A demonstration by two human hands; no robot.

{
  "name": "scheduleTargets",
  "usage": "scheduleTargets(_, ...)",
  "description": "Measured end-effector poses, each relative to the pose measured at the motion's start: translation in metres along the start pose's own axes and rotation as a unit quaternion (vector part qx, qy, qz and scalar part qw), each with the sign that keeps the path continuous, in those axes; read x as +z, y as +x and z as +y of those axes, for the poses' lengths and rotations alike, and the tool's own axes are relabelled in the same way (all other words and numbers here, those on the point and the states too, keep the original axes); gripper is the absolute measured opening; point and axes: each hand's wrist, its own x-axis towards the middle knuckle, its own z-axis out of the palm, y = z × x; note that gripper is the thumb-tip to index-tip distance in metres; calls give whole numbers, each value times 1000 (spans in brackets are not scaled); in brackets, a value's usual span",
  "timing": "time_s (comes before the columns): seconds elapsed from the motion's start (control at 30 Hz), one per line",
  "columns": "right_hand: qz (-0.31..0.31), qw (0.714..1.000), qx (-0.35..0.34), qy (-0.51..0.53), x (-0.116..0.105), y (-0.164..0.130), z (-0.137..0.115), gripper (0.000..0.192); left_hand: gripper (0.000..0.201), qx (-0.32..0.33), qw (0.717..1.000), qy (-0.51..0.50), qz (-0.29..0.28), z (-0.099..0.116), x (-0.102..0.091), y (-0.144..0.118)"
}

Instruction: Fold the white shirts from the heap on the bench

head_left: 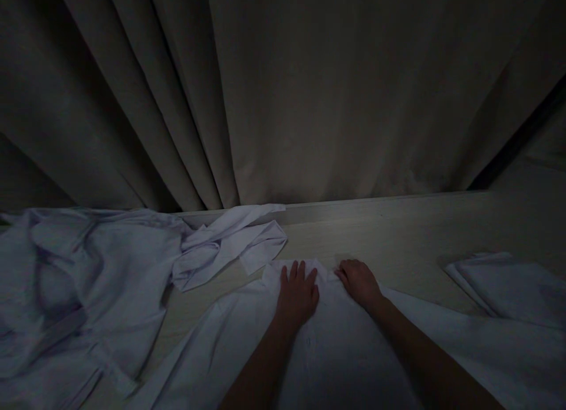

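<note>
Grey curtain [309, 91] hangs behind the table [398, 233]. A white shirt [336, 345] lies spread flat at the near edge, collar toward the far edge, buttons faintly visible; no legible labels. Crumpled white garments [101, 280] occupy the left end, a folded white cloth [508, 286] the right. Left hand [297, 295] presses flat, fingers spread; right hand [359, 281] rests curled on the collar.

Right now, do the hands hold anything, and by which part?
Nothing is gripped. The left hand lies flat on the white shirt near its collar; the right hand rests there, fingers curled.
</note>
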Motion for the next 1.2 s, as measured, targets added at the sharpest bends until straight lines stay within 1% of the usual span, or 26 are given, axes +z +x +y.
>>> scheduleTargets(0.1, 5, 1000, 20, -18, 1, 2, -2, 24, 42, 6, 1000, 1, -8, 2, 0, 1)
scheduleTargets(0.17, 16, 999, 34, -23, -4, 3, -6, 22, 42, 7, 1000, 0, -11, 3, -3, 4)
scheduleTargets(0.23, 42, 998, 34, -4, -11, 4, -12, 19, 45, 11, 1000, -1, -9, 2, -12, 5)
scheduleTargets(0.3, 73, 996, 33, 50, -17, 4, -21, 21, 48, 1, 1000, 2, 17, -5, -26, 4)
scheduleTargets(0.33, 84, 992, 34, 87, -19, 5, -27, 23, 48, -19, 999, 7, 38, -11, -33, 1)
scheduleTargets(0.4, 92, 980, 45, 168, -16, 5, -42, 27, 43, -88, 993, 17, 82, -25, -45, -9)
scheduleTargets(0.47, 91, 967, 58, 230, -6, 4, -58, 31, 39, -147, 984, 23, 98, -37, -49, -23)
scheduleTargets(0.5, 89, 963, 61, 245, 0, 3, -65, 32, 38, -162, 982, 27, 93, -41, -48, -30)
scheduleTargets(0.57, 91, 965, 54, 242, 15, 0, -77, 34, 40, -168, 982, 41, 71, -46, -42, -42)
scheduleTargets(0.63, 92, 973, 34, 209, 25, -5, -83, 34, 43, -167, 983, 58, 46, -47, -35, -49)
scheduleTargets(0.7, 82, 981, 17, 174, 31, -9, -84, 34, 48, -162, 984, 68, 27, -47, -31, -51)
scheduleTargets(0.83, 41, 991, -5, 128, 30, -14, -79, 41, 54, -154, 985, 79, 3, -50, -28, -50)
scheduleTargets(0.93, 26, 993, -13, 119, 29, -16, -78, 51, 55, -154, 985, 79, -10, -52, -28, -49)
scheduleTargets(1.03, 29, 992, -10, 123, 32, -17, -79, 57, 58, -160, 984, 73, -14, -51, -29, -50)
scheduleTargets(1.2, 42, 990, 23, 131, 29, -15, -83, 56, 71, -167, 984, 62, -10, -47, -29, -49)
